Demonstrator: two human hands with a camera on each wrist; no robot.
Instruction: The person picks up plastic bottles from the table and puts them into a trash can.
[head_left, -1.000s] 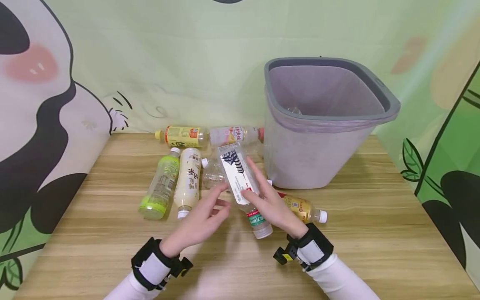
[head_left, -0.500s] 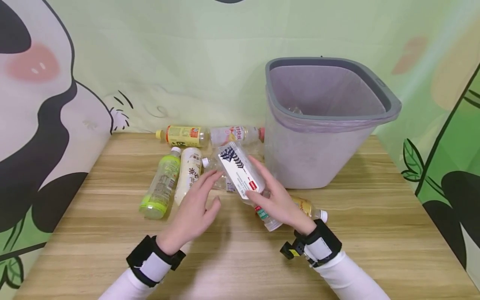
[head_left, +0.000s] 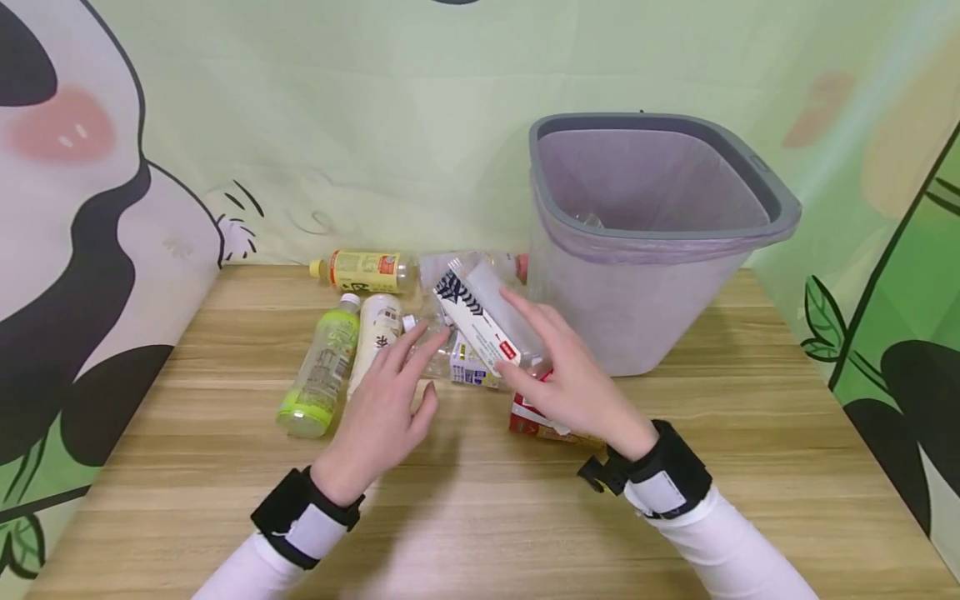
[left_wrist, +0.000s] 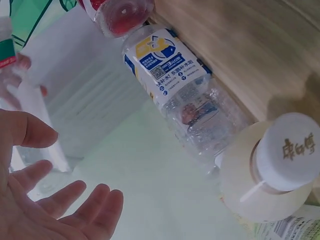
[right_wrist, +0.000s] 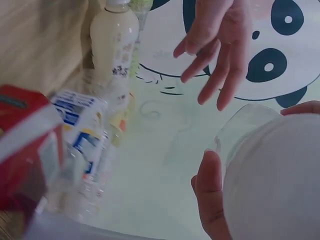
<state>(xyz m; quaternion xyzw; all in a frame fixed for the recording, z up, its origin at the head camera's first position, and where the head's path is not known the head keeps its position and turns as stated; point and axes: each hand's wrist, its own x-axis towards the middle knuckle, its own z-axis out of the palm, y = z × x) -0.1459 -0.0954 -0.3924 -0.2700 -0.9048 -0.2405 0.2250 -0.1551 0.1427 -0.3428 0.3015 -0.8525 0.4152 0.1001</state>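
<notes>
In the head view my right hand (head_left: 573, 379) grips a clear plastic bottle (head_left: 476, 321), thumb on one side and fingers on the other. The bottle's white label has a dark leaf drawing; it is tilted above the table. Its white cap (right_wrist: 275, 180) fills the corner of the right wrist view. My left hand (head_left: 382, 417) hovers with fingers spread, holding nothing, near the bottle's left side. Beneath lie a clear bottle with a blue-and-white label (left_wrist: 167, 62) and a cream-coloured bottle (head_left: 378, 325). A bottle with a red label (head_left: 531, 417) is partly hidden below my right hand.
A grey bin (head_left: 600, 308) with a liner stands at the back right, something clear inside it. A green bottle (head_left: 322, 367) lies at the left. Behind lie a yellow-labelled bottle (head_left: 367, 271) and a pink-capped bottle (head_left: 442, 268). A panda-printed cloth (head_left: 337, 125) hangs behind the table.
My right hand has tilted the held bottle further, its cap end swinging right and up. My left hand has drawn slightly away from the bottle, its fingers spreading.
</notes>
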